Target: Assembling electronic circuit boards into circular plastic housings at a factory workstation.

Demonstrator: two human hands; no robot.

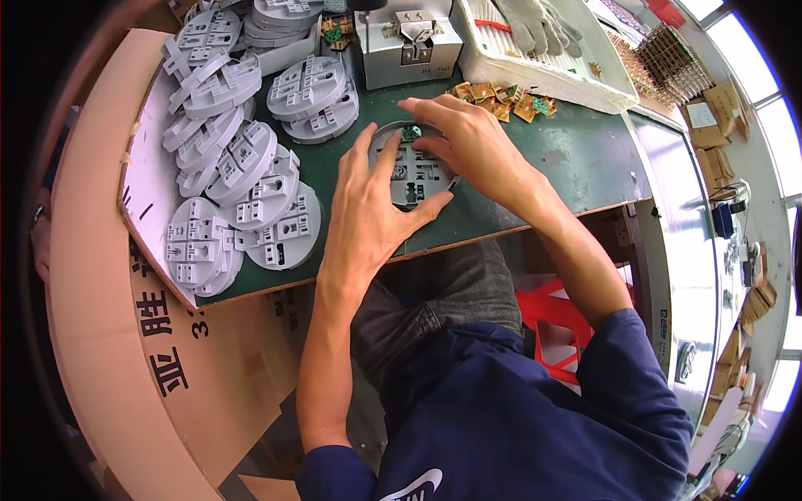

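Note:
A round grey plastic disc [411, 177] with moulded slots lies on the green work mat [576, 159] in front of me. My left hand [368, 209] rests flat on the mat, fingers spread, thumb and fingers steadying the disc's left and lower rim. My right hand [468, 142] reaches over the disc's top edge and its fingertips press a small green circuit board [410, 132] into a slot at the disc's upper part.
Many grey discs [242, 167] are piled at the left, inside a cardboard box [92, 250]. A loose heap of small circuit boards [501, 98] lies behind. A grey metal bench press [409, 46] stands at the back, beside a white foam tray [543, 71] holding work gloves.

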